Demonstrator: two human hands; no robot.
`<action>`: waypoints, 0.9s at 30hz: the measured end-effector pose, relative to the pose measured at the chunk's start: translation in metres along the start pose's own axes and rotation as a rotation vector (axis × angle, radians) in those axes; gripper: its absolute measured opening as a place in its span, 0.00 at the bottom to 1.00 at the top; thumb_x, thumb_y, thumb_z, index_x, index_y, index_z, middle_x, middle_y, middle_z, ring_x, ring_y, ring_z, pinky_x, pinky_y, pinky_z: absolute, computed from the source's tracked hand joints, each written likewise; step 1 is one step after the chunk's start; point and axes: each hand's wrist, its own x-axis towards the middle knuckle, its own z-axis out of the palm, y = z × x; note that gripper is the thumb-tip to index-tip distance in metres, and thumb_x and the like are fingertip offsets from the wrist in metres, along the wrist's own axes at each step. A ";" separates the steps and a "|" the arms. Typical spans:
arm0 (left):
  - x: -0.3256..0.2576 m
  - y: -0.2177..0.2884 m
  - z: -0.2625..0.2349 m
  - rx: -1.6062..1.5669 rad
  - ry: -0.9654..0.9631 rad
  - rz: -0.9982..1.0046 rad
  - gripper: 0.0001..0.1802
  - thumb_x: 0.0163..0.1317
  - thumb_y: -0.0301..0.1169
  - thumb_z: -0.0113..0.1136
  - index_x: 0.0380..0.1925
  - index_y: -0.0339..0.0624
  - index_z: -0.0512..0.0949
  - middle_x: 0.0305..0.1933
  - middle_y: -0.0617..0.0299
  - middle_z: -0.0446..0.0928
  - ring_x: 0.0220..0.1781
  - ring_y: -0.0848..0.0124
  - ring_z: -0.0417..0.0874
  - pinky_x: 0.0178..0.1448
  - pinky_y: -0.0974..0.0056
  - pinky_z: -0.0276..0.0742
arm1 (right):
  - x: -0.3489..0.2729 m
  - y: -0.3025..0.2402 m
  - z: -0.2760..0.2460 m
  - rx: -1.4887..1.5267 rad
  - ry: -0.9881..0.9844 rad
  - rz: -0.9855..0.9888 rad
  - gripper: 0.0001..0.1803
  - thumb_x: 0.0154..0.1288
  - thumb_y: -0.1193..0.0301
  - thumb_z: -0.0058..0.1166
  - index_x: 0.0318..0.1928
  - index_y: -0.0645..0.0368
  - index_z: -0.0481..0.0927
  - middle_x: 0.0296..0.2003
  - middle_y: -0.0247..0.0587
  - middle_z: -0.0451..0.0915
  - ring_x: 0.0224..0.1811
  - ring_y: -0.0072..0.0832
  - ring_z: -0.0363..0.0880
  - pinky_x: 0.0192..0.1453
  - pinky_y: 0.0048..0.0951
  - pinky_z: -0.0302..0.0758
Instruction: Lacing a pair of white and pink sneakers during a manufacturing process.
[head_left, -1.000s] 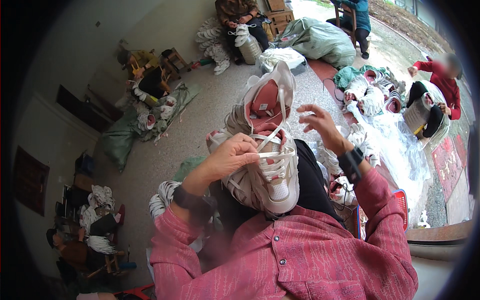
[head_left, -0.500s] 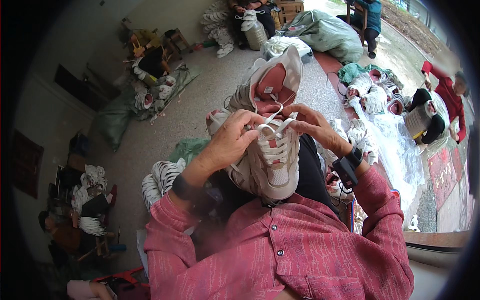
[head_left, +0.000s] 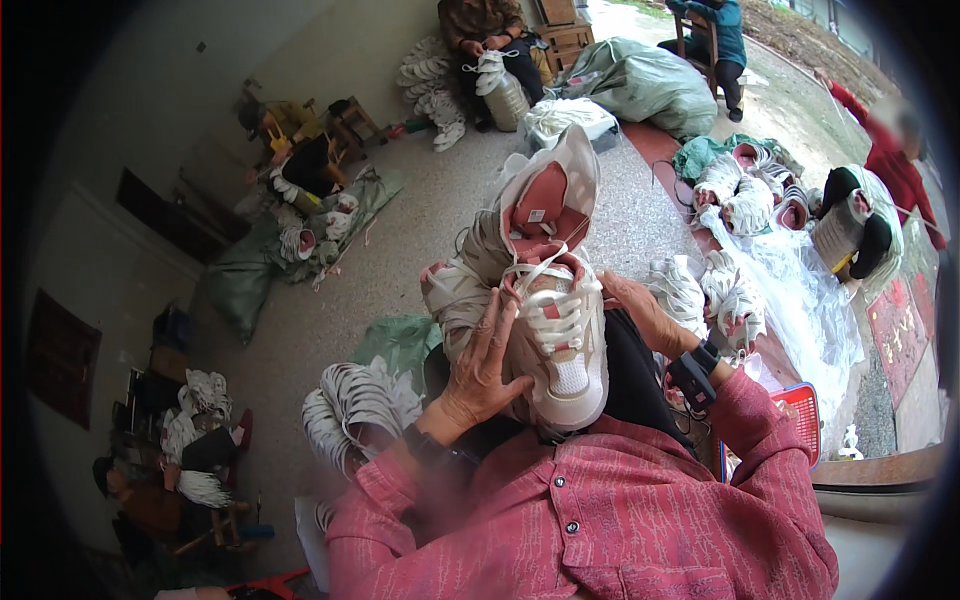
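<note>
A white and beige sneaker with a pink lining rests on my lap, toe toward me. Its white lace is looped at the top of the tongue. Along the shoe's left side lies my left hand, open, fingers stretched out and thumb apart. Against the right side near the collar is my right hand, its fingers extended and their tips partly hidden by the shoe. Just beyond stands another sneaker with its pink inside showing. More shoe uppers sit by my left hand.
Stacked white shoe parts lie at my left, beside green sacking. On the right are more sneakers, clear plastic sheeting and a red basket. A large green sack sits at the back. Several people work around the room.
Both hands have let go of the lace loops and moved down to the sides of the sneaker. The lace now lies looped on the shoe. At right, the person in red has raised an arm.
</note>
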 end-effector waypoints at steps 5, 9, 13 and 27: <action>0.017 -0.002 -0.012 0.106 0.092 0.119 0.37 0.71 0.49 0.52 0.71 0.36 0.62 0.71 0.40 0.65 0.70 0.44 0.71 0.71 0.49 0.65 | 0.006 0.018 -0.001 0.247 0.034 0.072 0.35 0.78 0.45 0.34 0.64 0.62 0.74 0.59 0.39 0.77 0.61 0.28 0.73 0.66 0.33 0.67; 0.037 -0.004 -0.018 0.007 0.241 0.017 0.25 0.72 0.36 0.48 0.65 0.36 0.70 0.61 0.42 0.76 0.60 0.47 0.79 0.64 0.52 0.74 | 0.002 0.013 0.008 0.270 0.063 0.052 0.29 0.76 0.55 0.39 0.65 0.64 0.73 0.60 0.39 0.76 0.61 0.28 0.73 0.67 0.32 0.67; 0.052 -0.008 -0.005 0.226 0.227 0.157 0.27 0.66 0.30 0.51 0.66 0.39 0.71 0.60 0.45 0.75 0.59 0.49 0.78 0.63 0.53 0.74 | 0.002 0.008 0.006 0.090 -0.014 -0.065 0.29 0.69 0.66 0.44 0.67 0.67 0.70 0.63 0.41 0.74 0.64 0.28 0.71 0.70 0.29 0.64; 0.080 -0.066 0.001 0.208 0.049 -0.166 0.21 0.56 0.43 0.64 0.40 0.36 0.77 0.31 0.42 0.81 0.35 0.42 0.84 0.37 0.46 0.79 | 0.000 0.001 0.011 0.378 -0.147 0.087 0.42 0.68 0.55 0.56 0.75 0.62 0.58 0.69 0.43 0.68 0.70 0.30 0.65 0.77 0.35 0.54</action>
